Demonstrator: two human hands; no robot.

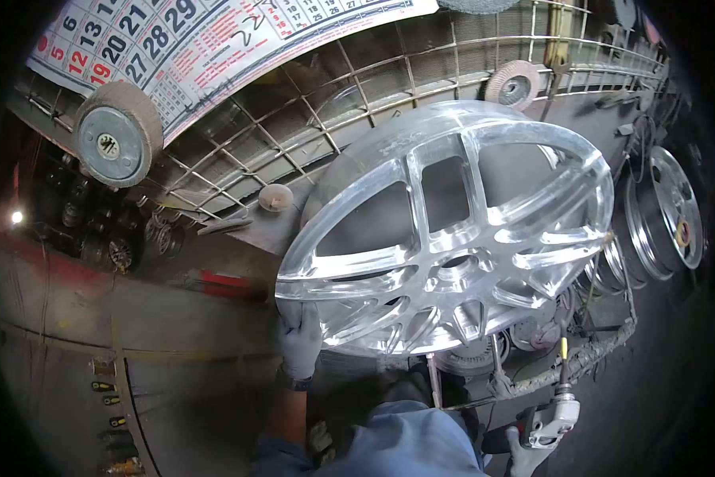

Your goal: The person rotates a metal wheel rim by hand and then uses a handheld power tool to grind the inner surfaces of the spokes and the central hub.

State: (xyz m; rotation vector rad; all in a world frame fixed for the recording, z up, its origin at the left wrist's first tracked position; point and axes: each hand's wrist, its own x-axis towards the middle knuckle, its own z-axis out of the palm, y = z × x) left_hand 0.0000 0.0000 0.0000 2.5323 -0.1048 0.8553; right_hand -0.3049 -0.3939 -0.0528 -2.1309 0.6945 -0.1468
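Observation:
A bare-metal alloy wheel (pixel 445 306) with a shiny, many-spoked face fills the middle of the view, tilted toward me. My left hand (pixel 300 342), in a grey glove, grips the wheel's lower left edge, some of its fingers hidden by the rim. Low on the right, my gloved right hand (pixel 524 457) is closed around a silver power drill (pixel 554 421). The drill's yellow-tipped bit (pixel 564 348) points up, apart from the wheel's face. Part of the right hand is cut off by the frame's bottom.
Behind the wheel runs a wire grid (pixel 365 95) with a calendar (pixel 214 56) and flap wheels (pixel 111 135) on it. More wheels (pixel 667 207) stand at right. A wrapped bar (pixel 588 358) crosses below the wheel. Yellow-black tools (pixel 107 401) line the lower left.

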